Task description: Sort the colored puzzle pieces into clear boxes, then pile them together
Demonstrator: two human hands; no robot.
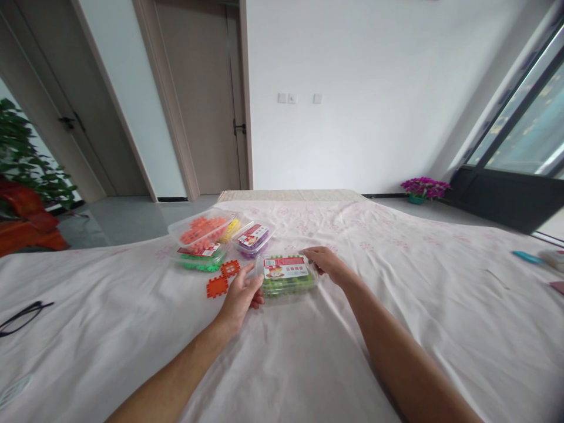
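Clear green-filled box (287,282) is held at opposite ends by half-curled left fingers (254,286) and right fingers (315,253).

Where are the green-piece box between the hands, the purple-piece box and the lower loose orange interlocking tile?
Green-piece box (285,270): head view, top label.
Purple-piece box (252,236): head view, top label.
Lower loose orange interlocking tile (217,286): head view, its centre.

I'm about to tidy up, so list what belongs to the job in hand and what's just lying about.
Seemingly in the job:
light green box, between the left hand and right hand
two loose orange pieces
orange box, green box, yellow box, purple box

Probably just lying about:
glasses
blue thing, too unclear to name
thin stick
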